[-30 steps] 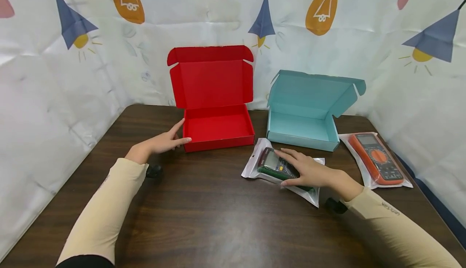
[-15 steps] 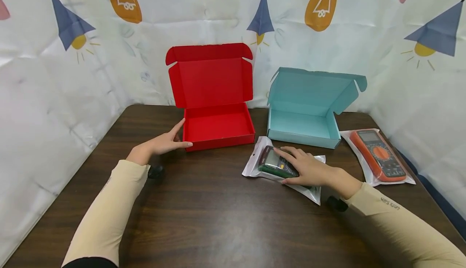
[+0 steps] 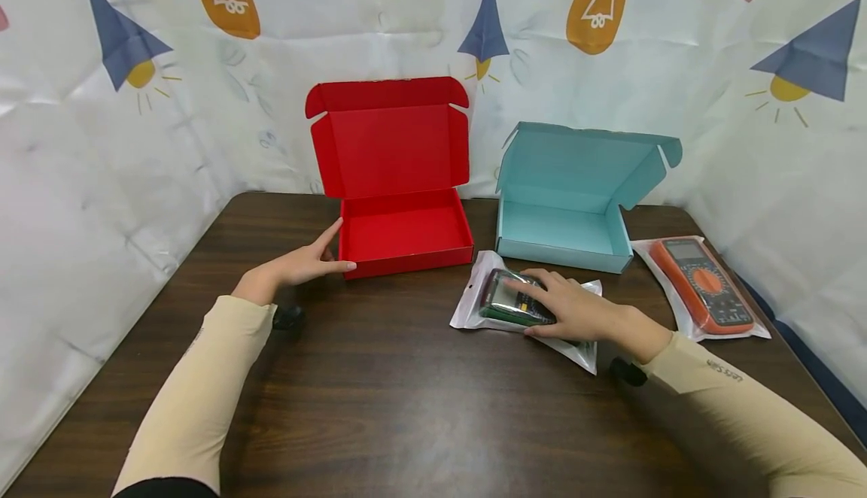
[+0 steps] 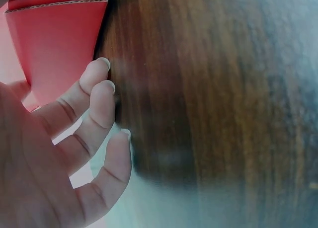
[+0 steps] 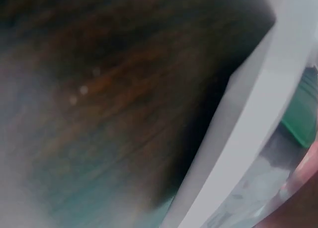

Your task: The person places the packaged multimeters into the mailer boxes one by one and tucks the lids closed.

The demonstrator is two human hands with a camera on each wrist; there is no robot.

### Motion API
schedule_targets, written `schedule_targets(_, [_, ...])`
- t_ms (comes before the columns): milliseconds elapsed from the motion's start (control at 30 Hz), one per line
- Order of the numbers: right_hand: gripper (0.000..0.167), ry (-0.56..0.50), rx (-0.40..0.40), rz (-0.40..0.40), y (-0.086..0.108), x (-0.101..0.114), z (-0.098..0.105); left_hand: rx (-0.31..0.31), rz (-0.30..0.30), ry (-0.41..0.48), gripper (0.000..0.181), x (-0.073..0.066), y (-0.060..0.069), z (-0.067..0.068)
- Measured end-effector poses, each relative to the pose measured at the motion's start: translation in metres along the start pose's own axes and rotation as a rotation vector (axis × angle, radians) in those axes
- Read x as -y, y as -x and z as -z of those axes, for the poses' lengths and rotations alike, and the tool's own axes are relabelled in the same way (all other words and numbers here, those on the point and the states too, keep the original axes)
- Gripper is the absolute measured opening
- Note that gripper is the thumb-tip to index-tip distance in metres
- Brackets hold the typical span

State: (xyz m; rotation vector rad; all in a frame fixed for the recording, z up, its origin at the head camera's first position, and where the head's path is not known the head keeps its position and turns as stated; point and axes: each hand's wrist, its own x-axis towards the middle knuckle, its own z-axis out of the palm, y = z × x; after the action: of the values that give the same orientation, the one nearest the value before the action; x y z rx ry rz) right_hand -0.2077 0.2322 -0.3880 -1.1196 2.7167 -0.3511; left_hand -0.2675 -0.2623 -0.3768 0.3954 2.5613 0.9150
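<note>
At the front left corner of the open red box [image 3: 413, 262], my left hand [image 3: 294, 266] touches the side with a straight index finger and the front with its thumb. The left wrist view shows the other fingers of this hand [image 4: 94, 133] loosely bent beside the red cardboard [image 4: 59, 49]. My right hand [image 3: 576, 311] grips a green-edged meter [image 3: 503, 301] in a clear and white bag, thumb at the near side and fingers over the top. In the right wrist view, the bag [image 5: 248, 109] and the meter's green edge [image 5: 301, 111] show; most of the hand is out of view.
An open light-blue box [image 3: 565, 255] stands behind the bagged meter, right of the red box. Farther right, an orange meter [image 3: 704, 283] lies in another bag near the edge of the brown table [image 3: 379, 408]. Patterned cloth [image 3: 420, 47] hangs behind.
The head view has shifted slightly. My right hand has moved slightly over the bagged green meter, its fingers more bent. My left hand has stayed at the red box.
</note>
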Motion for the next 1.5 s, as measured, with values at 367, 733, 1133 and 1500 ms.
schedule_targets(367, [0.08,0.021,0.005,0.013,0.001,0.001,0.012,0.007,-0.008,0.009,0.11,0.004,-0.001,0.002])
schedule_targets(733, [0.081,0.036,-0.028,0.042,-0.001,0.006,0.032,0.007,-0.022,0.03,0.11,0.003,-0.002,0.002])
schedule_targets(1133, [0.081,0.02,-0.033,0.075,-0.007,0.012,0.046,0.005,-0.048,0.013,0.11,0.007,-0.003,0.001])
schedule_targets(1500, [0.088,0.035,-0.043,0.117,-0.012,0.026,0.06,-0.006,-0.006,0.036,0.105,0.001,0.001,-0.002])
